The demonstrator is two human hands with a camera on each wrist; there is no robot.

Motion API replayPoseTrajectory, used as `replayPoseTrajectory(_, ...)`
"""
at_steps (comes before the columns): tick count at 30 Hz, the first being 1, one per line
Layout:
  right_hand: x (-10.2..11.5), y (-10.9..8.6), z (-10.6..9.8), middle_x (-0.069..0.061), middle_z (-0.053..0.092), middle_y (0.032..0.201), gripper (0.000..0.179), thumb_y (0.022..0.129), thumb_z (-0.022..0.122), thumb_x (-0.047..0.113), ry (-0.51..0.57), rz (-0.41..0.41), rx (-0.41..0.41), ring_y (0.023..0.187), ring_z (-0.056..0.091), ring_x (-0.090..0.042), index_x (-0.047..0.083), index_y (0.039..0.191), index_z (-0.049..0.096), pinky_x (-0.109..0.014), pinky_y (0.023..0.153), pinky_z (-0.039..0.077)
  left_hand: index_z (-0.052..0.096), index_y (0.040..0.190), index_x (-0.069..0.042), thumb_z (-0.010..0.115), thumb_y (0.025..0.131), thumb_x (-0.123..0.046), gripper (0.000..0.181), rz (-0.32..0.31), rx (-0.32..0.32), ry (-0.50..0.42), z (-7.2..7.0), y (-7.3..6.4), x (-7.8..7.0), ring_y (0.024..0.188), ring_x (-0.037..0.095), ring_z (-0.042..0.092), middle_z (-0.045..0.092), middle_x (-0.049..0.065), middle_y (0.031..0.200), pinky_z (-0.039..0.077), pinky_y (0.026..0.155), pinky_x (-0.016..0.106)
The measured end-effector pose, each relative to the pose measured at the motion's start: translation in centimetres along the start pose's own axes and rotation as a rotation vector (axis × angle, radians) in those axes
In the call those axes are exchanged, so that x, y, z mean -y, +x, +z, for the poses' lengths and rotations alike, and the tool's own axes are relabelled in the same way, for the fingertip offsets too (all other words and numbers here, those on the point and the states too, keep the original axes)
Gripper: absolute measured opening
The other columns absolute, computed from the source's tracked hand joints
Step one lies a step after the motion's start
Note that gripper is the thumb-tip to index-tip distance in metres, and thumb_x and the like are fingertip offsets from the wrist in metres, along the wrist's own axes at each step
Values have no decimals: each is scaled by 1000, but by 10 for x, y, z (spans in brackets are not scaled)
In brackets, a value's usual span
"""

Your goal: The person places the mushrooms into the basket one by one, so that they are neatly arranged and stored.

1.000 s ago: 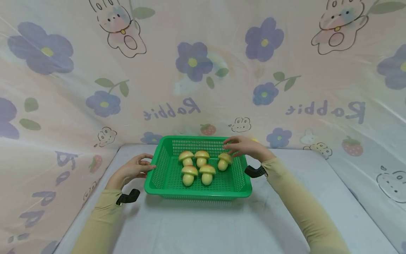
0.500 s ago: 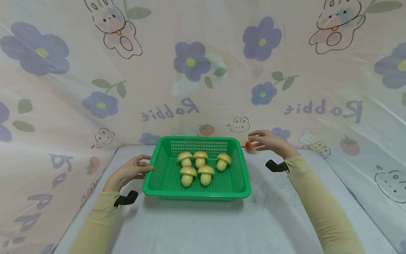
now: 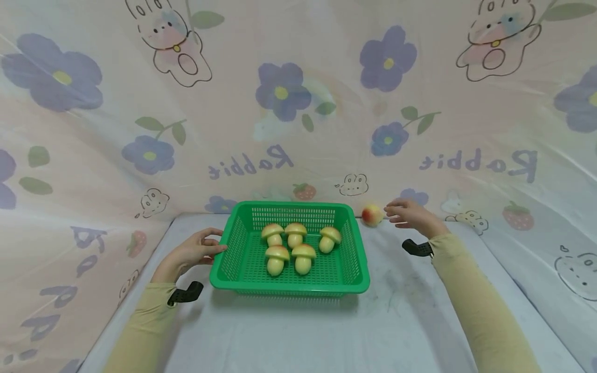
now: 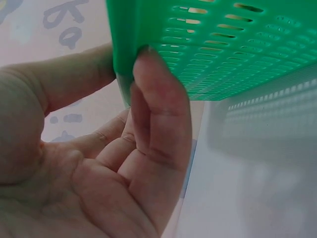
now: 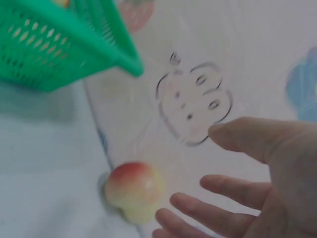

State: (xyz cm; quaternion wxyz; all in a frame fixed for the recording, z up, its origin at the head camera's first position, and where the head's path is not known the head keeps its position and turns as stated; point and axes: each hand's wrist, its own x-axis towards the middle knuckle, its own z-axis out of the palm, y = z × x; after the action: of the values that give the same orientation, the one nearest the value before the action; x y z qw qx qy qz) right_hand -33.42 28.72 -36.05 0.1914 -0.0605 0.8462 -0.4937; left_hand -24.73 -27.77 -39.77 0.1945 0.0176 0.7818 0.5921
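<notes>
A green plastic basket (image 3: 289, 288) stands on the table with several toy mushrooms lying in it, such as one at the front (image 3: 303, 259) and one at the right (image 3: 329, 239). My left hand (image 3: 193, 251) pinches the basket's left rim between thumb and bent fingers (image 4: 163, 99). Outside the basket, at the table's back edge, another toy mushroom (image 3: 372, 215) lies with its red-yellow cap showing. Just right of it is my right hand (image 3: 415, 216), fingers spread and holding nothing. In the right wrist view a gap shows between its fingertips and that mushroom (image 5: 133, 188).
A white-covered table (image 3: 289, 336) carries everything. Behind it and on both sides hangs a printed cloth (image 3: 326, 140) with flowers and rabbits, close to the table's back edge. Each wrist wears a black camera mount, such as the right one (image 3: 416, 247).
My right hand has moved from above the basket's right side out to the right, past the basket. The mushroom at the back edge has come into view. My left hand stays at the rim.
</notes>
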Motion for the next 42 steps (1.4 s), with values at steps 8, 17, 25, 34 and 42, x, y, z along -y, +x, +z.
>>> replayPoseTrajectory(8,-35,23,2,-36,42,134,57,100,53,27,-183,-2,-98,120,46,-47,-10,139,35,-52,97,42,32,141,-3,66,93,-18,61,-25,1,-10,2,-1,-1,81,24,65,60,15,100,55,73,39)
replayPoseTrajectory(17,-48,34,6,-36,42,133,53,94,60,13,-304,-160,-153,121,41,-52,-11,137,39,-59,96,39,30,143,-2,66,93,-20,64,-6,3,-1,2,-1,-5,80,23,64,60,15,101,55,72,38)
replayPoseTrajectory(25,-61,48,11,-35,41,134,53,88,61,-3,-376,-286,-172,123,36,-55,-12,136,39,-62,98,33,32,141,-2,64,94,-17,58,-20,3,4,4,0,-7,77,22,64,61,15,98,55,70,37)
replayPoseTrajectory(34,-58,57,14,-35,37,138,59,86,60,-5,-389,-282,-154,126,31,-54,-11,139,35,-65,101,27,33,140,-1,63,94,-14,57,-27,-10,-7,4,0,-7,75,21,64,61,15,96,55,70,36)
replayPoseTrajectory(42,-57,64,18,-34,35,139,61,84,59,-5,-384,-250,-142,128,29,-53,-9,140,34,-66,101,25,33,140,-1,64,94,-16,58,-22,-7,-12,4,-1,-7,76,21,65,61,16,96,55,71,38)
